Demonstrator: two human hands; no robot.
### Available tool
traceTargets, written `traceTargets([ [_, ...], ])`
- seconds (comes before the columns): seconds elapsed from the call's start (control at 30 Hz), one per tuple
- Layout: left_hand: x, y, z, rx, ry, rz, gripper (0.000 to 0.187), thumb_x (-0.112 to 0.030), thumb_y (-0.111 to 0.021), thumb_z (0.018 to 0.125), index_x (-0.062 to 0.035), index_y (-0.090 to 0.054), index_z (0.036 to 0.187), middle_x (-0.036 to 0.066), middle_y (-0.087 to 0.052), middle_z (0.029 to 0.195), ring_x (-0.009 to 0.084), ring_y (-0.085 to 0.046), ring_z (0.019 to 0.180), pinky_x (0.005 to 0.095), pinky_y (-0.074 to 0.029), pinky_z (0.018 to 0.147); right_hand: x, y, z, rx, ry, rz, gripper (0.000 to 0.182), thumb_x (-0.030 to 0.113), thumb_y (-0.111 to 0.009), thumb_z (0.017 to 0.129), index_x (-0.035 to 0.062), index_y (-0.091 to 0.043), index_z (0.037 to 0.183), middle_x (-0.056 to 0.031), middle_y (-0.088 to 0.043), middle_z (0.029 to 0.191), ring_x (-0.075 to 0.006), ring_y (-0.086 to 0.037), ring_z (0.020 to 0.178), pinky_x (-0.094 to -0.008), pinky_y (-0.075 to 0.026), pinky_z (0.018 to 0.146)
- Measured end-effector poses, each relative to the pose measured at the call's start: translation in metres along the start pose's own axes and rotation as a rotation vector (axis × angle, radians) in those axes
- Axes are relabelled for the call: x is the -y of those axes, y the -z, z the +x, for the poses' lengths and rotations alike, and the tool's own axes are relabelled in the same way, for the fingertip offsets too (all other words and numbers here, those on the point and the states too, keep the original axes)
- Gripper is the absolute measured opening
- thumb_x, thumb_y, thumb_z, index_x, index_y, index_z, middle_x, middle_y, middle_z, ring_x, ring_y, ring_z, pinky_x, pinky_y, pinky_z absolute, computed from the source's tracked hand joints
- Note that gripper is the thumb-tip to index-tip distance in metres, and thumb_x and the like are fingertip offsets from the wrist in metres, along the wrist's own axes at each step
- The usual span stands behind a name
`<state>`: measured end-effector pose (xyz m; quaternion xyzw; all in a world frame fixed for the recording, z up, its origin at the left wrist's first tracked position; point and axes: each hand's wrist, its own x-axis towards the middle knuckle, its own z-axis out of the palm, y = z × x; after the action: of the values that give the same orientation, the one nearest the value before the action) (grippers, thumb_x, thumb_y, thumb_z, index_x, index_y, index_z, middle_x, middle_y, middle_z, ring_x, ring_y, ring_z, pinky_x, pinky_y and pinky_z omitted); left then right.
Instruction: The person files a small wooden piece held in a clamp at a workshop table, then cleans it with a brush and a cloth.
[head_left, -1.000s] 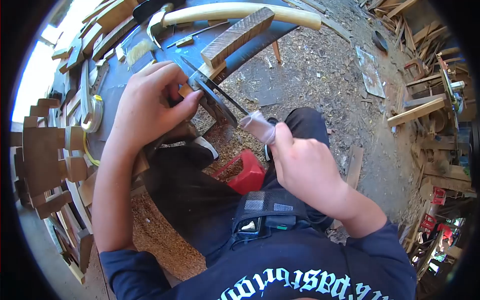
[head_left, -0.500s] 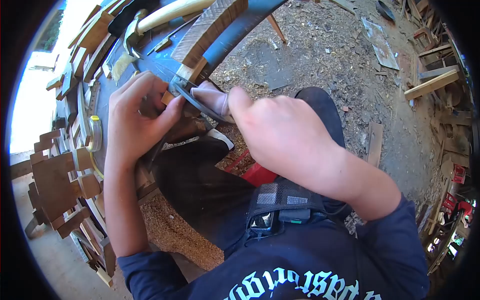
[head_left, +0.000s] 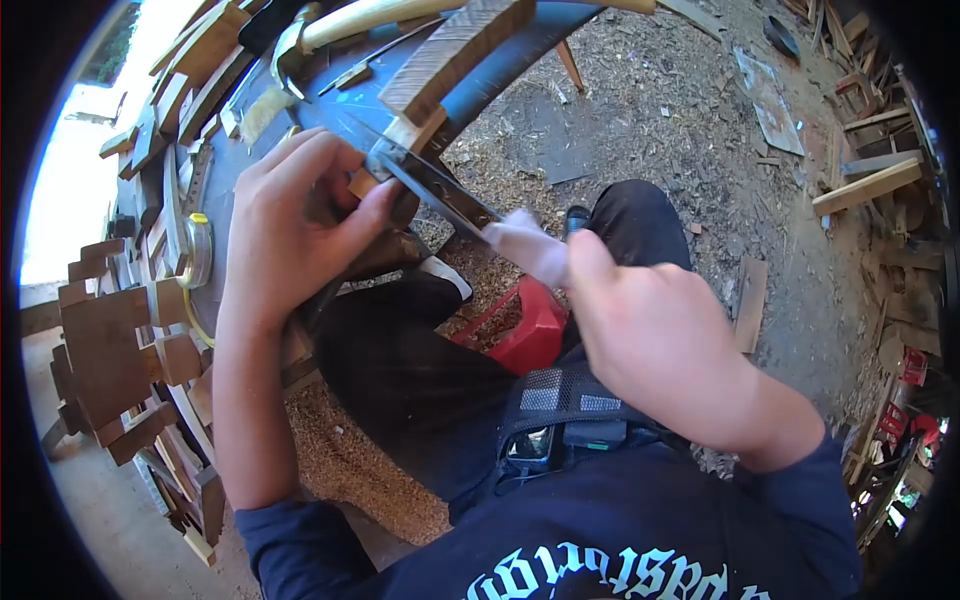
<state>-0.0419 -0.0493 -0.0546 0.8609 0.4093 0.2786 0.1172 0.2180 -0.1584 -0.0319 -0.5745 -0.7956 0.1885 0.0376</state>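
My right hand point(head_left: 660, 340) is closed around the pale, cloth-like grip of a long thin metal blade point(head_left: 440, 200); blur hides its exact kind. The blade runs up and left to a small light wood block point(head_left: 364, 184). That block is pinched between the thumb and fingers of my left hand point(head_left: 300, 205), whose far fingers are partly hidden. Just beyond the blade, another pale wood piece point(head_left: 412, 132) sits under the end of a curved dark-grained wood piece point(head_left: 455, 60) on the blue work surface point(head_left: 350, 105).
A hammer point(head_left: 290, 50) lies at the top left beside a slim tool point(head_left: 350, 78). A tape measure point(head_left: 198, 250) and stacked wood pieces point(head_left: 115, 360) line the left side. Between my legs is a red object point(head_left: 530, 325). Shavings cover the ground point(head_left: 620, 120).
My right hand has drawn back, right and down, with the blade, baring more of its length. My left hand keeps its pinch on the block. The view has shifted slightly.
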Motion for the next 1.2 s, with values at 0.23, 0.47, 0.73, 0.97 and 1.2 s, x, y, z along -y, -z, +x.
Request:
traceTargets([
  [0.23, 0.004, -0.001, -0.001, 0.005, 0.008, -0.008, 0.028, -0.018, -0.084, 0.078, -0.0027, -0.061, 0.081, 0.007, -0.057, 0.067, 0.0229, -0.059, 0.062, 0.0341, -0.046, 0.061, 0.001, 0.023, -0.004, 0.074, 0.022, 0.04, 0.013, 0.01, -0.06, 0.096, 0.0004, -0.052, 0.102, -0.0215, -0.064, 0.062, -0.0433, -0.066, 0.058, -0.0534, -0.052, 0.054],
  [0.47, 0.009, 0.001, -0.002, -0.001, -0.065, 0.019, 0.025, -0.022, -0.082, 0.08, -0.0034, -0.065, 0.084, 0.006, -0.059, 0.067, 0.0208, -0.06, 0.059, 0.0345, -0.048, 0.057, 0.0, 0.007, -0.01, 0.01, -0.022, -0.12, 0.01, 0.008, -0.057, 0.096, 0.0006, -0.053, 0.102, -0.0222, -0.064, 0.063, -0.0429, -0.067, 0.059, -0.0557, -0.052, 0.055],
  [0.73, 0.007, -0.001, -0.007, -0.027, -0.026, 0.031, 0.025, -0.025, -0.083, 0.08, -0.007, -0.067, 0.085, 0.005, -0.054, 0.061, 0.021, -0.056, 0.058, 0.0369, -0.044, 0.056, 0.002, 0.008, 0.0, 0.003, -0.033, -0.145, 0.012, 0.01, -0.056, 0.097, 0.0003, -0.055, 0.103, -0.0222, -0.067, 0.068, -0.0414, -0.07, 0.065, -0.0526, -0.056, 0.058],
  [0.97, 0.01, 0.002, -0.006, 0.016, -0.017, 0.007, 0.026, -0.02, -0.085, 0.08, -0.0031, -0.066, 0.088, 0.003, -0.048, 0.06, 0.0151, -0.048, 0.057, 0.0322, -0.039, 0.055, 0.024, 0.008, -0.008, 0.141, 0.047, -0.22, 0.011, 0.005, -0.057, 0.089, -0.0028, -0.054, 0.096, -0.0211, -0.069, 0.066, -0.0354, -0.074, 0.063, -0.0465, -0.06, 0.056],
  [1.2, 0.011, 0.005, -0.012, 0.008, -0.056, 0.004, 0.024, -0.02, -0.082, 0.083, -0.0038, -0.065, 0.091, 0.002, -0.049, 0.063, 0.0129, -0.049, 0.057, 0.0294, -0.039, 0.054, -0.028, -0.024, -0.044, -0.295, 0.202, -0.085, 0.055, 0.001, -0.059, 0.088, 0.0047, -0.052, 0.142, -0.0102, -0.057, 0.071, -0.0295, -0.065, 0.059, -0.0423, -0.052, 0.05],
])
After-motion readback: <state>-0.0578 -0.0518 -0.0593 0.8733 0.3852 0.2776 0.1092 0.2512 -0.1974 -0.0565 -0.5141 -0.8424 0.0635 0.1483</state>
